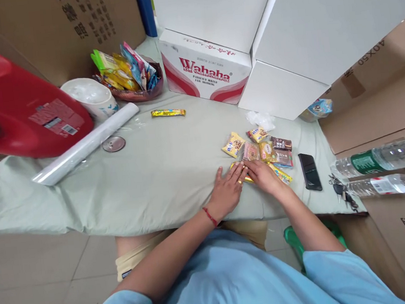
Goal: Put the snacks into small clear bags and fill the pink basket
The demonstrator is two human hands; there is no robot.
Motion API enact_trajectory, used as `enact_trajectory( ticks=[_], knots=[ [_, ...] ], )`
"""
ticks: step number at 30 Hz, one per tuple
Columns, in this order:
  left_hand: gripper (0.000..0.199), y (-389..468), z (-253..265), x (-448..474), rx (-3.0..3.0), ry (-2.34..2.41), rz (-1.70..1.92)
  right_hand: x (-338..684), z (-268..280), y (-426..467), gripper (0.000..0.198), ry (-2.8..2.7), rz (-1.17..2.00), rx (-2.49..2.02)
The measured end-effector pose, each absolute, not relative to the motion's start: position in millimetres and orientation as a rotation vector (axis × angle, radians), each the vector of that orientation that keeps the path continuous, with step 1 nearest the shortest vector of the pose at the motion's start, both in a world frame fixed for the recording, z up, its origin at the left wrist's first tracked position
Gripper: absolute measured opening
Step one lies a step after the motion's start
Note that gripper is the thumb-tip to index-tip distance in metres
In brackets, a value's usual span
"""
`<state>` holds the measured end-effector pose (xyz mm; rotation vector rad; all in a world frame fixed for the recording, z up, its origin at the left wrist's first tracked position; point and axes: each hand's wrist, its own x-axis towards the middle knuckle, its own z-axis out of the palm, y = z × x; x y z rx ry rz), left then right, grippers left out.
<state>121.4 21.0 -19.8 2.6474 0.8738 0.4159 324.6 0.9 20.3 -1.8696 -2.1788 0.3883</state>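
Observation:
My left hand lies over a yellow snack packet, its fingers stretched out and the thumb apart. From the right, my right hand reaches over the same packet with fingers extended and fingertips beside those of the left. Both hands cover most of this packet. Just beyond them is a cluster of small snacks: a yellow cookie packet, another cookie packet, a pinkish wrapped snack, a golden packet and a brown cocoa packet. Another long yellow packet lies by my right hand.
A black phone, keys and two plastic bottles lie rightward. White boxes stand behind. Leftward are a snack bowl, a plastic roll, a red jug, a paper tub and a lone yellow packet.

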Motion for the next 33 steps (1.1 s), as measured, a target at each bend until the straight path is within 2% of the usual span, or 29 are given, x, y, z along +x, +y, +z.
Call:
enact_trajectory(
  ticks=[3,6,12,17,20,24,28,33],
  knots=[
    [0.060,19,-25,122,2.673,0.892,0.398,311,12,-23,0.040,-2.054,0.070,-1.861],
    [0.061,16,-26,125,2.678,0.895,0.382,299,-1,-45,0.047,-1.972,-0.049,-1.789],
    [0.059,33,-19,145,2.665,0.878,0.341,313,-26,-39,0.048,-1.906,-0.097,-1.747],
    [0.058,49,-9,158,2.614,0.887,0.322,335,-20,-15,0.044,-1.973,-0.098,-1.688],
    [0.057,53,0,153,2.583,0.923,0.454,341,-8,-24,0.045,-1.985,-0.112,-1.689],
    [0.060,71,7,143,2.517,1.093,0.652,350,-2,-61,0.057,-1.858,-0.354,-1.875],
    [0.066,93,0,154,2.557,1.019,0.502,366,-17,-83,0.061,-1.804,-0.318,-2.166],
    [0.064,96,-5,175,2.579,0.935,0.330,382,-20,-72,0.058,-1.831,-0.272,-2.180]
  ],
)
